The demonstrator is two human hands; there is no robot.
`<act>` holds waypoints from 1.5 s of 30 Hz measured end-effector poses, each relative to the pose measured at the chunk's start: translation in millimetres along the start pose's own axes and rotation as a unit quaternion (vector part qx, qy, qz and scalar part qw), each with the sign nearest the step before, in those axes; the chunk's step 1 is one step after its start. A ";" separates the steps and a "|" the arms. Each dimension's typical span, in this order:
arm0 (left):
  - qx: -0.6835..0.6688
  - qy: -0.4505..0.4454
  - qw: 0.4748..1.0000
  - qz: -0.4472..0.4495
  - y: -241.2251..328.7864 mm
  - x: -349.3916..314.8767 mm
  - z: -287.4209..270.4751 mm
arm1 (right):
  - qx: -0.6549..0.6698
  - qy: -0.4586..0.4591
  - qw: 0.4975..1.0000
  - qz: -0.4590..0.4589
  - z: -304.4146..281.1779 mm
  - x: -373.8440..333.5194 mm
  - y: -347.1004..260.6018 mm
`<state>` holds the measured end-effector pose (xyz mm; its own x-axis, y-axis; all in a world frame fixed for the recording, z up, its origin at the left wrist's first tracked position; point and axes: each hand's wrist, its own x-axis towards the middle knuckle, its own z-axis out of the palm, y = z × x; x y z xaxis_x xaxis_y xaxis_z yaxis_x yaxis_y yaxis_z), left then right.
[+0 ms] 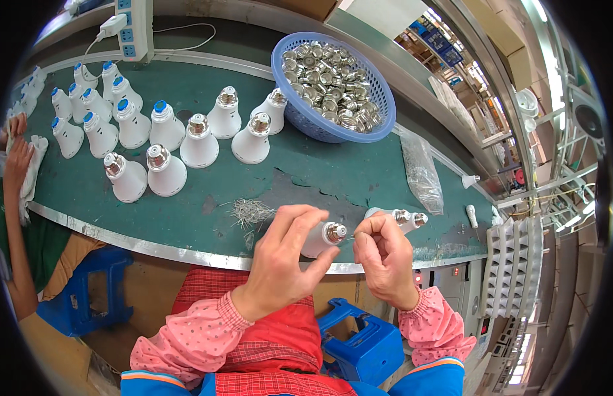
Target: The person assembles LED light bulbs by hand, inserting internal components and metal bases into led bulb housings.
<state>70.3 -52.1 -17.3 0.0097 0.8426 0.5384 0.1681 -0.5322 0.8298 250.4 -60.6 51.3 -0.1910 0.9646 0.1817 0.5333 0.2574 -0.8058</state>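
Note:
My left hand [283, 261] curves around a white light bulb [313, 243] at the table's front edge, thumb on the near side and fingers on the far side. The bulb's silver screw cap [335, 231] points to the right. Just right of that cap, my right hand [387, 259] is closed in a pinch; whatever its fingertips hold is too small to make out. Beyond my left hand lies a loose pile of thin metal pins [251, 212]. Behind my right hand are two more capped bulbs [412, 223], lying tilted.
Capped bulbs [199, 146] and blue-topped bulbs [133, 125] stand at the left. A blue basket [333, 135] of metal caps sits at the back, beside a clear plastic bag [422, 171]. A co-worker's hands [17, 155] are at far left. Blue stools [366, 350] stand below.

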 end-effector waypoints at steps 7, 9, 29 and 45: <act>-0.310 -0.057 0.924 -0.217 20.7 -6.4 -3.5 | 0.093 0.000 0.996 0.013 11.8 -8.4 -13.7; -0.339 -0.056 0.908 -0.238 23.6 -8.7 -5.5 | 0.042 -0.011 0.999 -0.027 12.0 -9.5 -14.6; -0.248 -0.089 0.937 -0.228 31.0 -5.9 -7.8 | -0.029 0.010 0.992 -0.123 13.1 -11.9 -2.6; -0.025 -0.045 0.994 -0.098 8.6 3.4 4.7 | -0.039 0.049 0.998 -0.020 2.5 -0.1 12.3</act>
<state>76.4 -53.4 -9.0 0.0704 0.9335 0.3517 0.1255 -0.3581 0.9252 254.9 -57.7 40.0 -0.1334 0.9537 0.2697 0.5906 0.2951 -0.7511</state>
